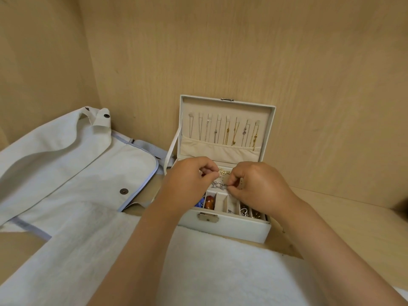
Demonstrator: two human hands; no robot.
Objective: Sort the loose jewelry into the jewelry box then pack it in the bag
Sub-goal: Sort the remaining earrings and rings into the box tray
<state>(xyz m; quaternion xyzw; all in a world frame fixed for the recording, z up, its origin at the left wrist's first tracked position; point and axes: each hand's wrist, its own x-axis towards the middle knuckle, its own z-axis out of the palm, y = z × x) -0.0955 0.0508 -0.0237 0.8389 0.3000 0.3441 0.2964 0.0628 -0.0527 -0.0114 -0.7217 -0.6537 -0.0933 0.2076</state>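
The white rectangular leatherette jewelry box (223,229) stood open on the light wooden table (344,219), its front edge beside a white fleecy cloth (220,266). Its lid (272,129) stood upright against the wooden back wall, and a row of thin gold and silver necklaces (227,133) hung inside it, their lower ends tucked into a cream fabric pocket.

Both of the person's hands were over the rear part of the box. The left grip (187,180) had its fingers curled, thumb and forefinger pinching one end of a small silver sparkling jewelry piece (217,185). The right grip (260,186) was curled as well and pinched the other end of the same piece. Whether the piece touched the tray beneath could not be told. Just behind it lay a small gold jewelry piece (224,172).

In the front row of narrow compartments sat a glossy amber-brown bead piece (209,203), with a blue item (199,203) to its left, partly hidden by the left wrist, and dark and silver pieces (244,211) further right. A silver metal latch (207,217) was on the front wall.

A pale white fabric bag with light blue trim and dark snap buttons (66,162) lay flat on the table, left of the box.
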